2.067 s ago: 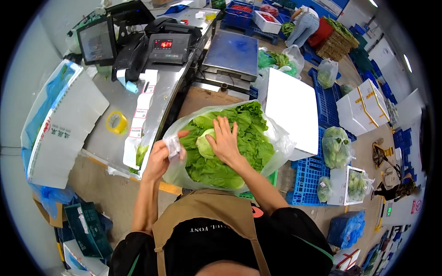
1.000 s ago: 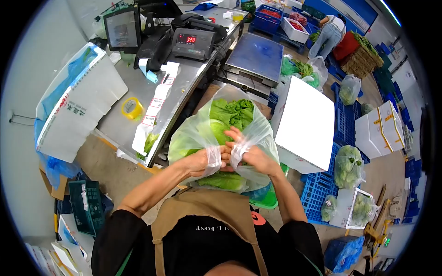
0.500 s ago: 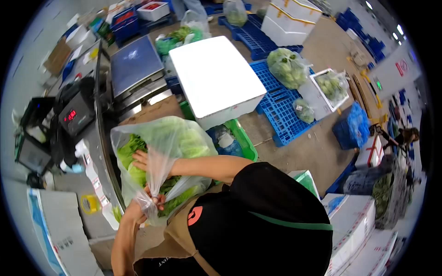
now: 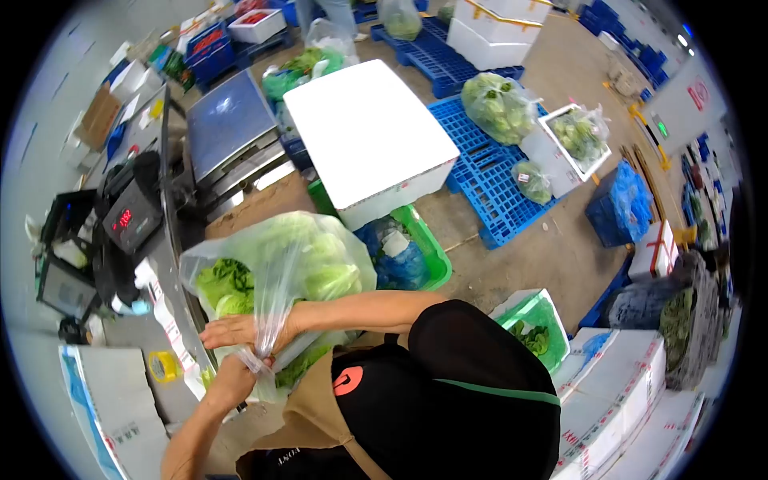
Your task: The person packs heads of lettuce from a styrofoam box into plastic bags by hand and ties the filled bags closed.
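A clear plastic bag full of leafy green lettuce lies in front of me, its film gathered into a twisted neck. My left hand is closed on the gathered film at the near end of the bag. Just above it, my right hand reaches across from the right with fingers stretched out flat to the left. The gathered film runs against this hand near the thumb, which is partly hidden.
Beyond the bag stand a white foam box and a metal platform scale. A lit weight display is at left, above yellow tape. Blue pallets carry bagged vegetables. Green crates and white cartons lie nearby.
My right hand has drawn back from over the lettuce toward my left hand, its fingers now pointing left. The film is gathered more tightly, and my left hand has shifted slightly down.
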A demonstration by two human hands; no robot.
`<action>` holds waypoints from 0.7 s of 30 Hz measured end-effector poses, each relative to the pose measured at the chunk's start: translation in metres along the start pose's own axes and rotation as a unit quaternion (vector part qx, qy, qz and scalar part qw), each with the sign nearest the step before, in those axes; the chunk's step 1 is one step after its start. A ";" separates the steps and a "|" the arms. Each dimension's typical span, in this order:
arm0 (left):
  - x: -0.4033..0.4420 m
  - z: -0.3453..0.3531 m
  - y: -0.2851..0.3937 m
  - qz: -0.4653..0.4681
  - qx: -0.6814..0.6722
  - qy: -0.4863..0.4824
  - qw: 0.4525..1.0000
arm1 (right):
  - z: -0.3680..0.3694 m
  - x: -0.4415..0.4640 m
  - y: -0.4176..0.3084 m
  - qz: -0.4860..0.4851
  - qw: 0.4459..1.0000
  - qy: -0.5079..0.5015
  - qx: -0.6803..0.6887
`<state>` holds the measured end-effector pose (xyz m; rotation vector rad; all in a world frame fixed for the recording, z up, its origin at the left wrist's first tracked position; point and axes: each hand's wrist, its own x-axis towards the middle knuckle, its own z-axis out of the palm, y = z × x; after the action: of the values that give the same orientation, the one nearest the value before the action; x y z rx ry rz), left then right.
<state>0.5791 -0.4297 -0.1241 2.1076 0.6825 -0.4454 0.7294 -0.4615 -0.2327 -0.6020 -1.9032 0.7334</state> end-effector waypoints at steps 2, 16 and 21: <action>0.001 0.002 -0.028 0.084 0.056 0.029 0.994 | -0.002 0.011 -0.005 0.038 0.994 -0.076 0.061; -0.005 0.049 -0.047 0.029 -0.126 0.228 0.965 | 0.018 -0.045 -0.035 0.334 0.941 0.022 0.047; 0.014 0.032 -0.074 0.241 -0.015 0.320 0.916 | 0.002 -0.030 -0.045 0.447 0.890 0.007 0.087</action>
<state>0.5424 -0.4155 -0.1961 2.2939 0.4815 0.5511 0.7352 -0.5138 -0.2191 -1.3897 -1.4584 1.4481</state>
